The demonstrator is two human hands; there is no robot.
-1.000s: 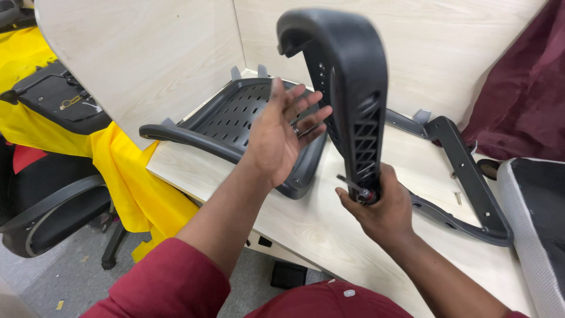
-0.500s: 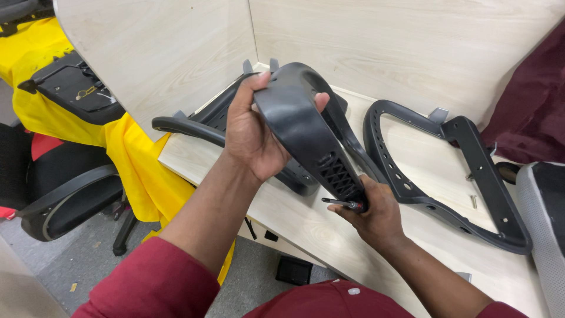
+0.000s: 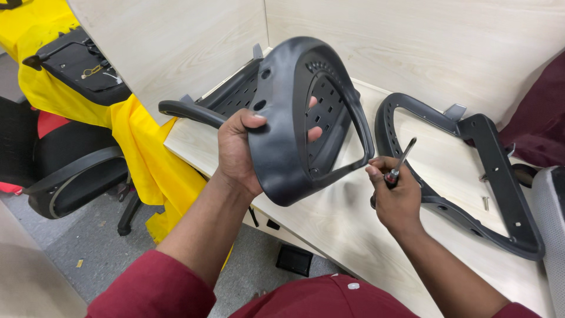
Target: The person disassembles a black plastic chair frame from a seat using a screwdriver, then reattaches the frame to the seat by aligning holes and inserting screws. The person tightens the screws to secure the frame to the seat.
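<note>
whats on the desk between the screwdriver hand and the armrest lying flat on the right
Nothing: in the head view only bare desk separates the right hand, holding the screwdriver, from the flat armrest.

You're in a chair-assembly workshop: loose black armrest frames (image 3: pixel 465 171) on a pale wood surface (image 3: pixel 353 229) (half-built chairs (image 3: pixel 65 176) beside it).

armrest (image 3: pixel 294 126) above desk (image 3: pixel 329 218), second armrest (image 3: pixel 471 171) lying right
</note>
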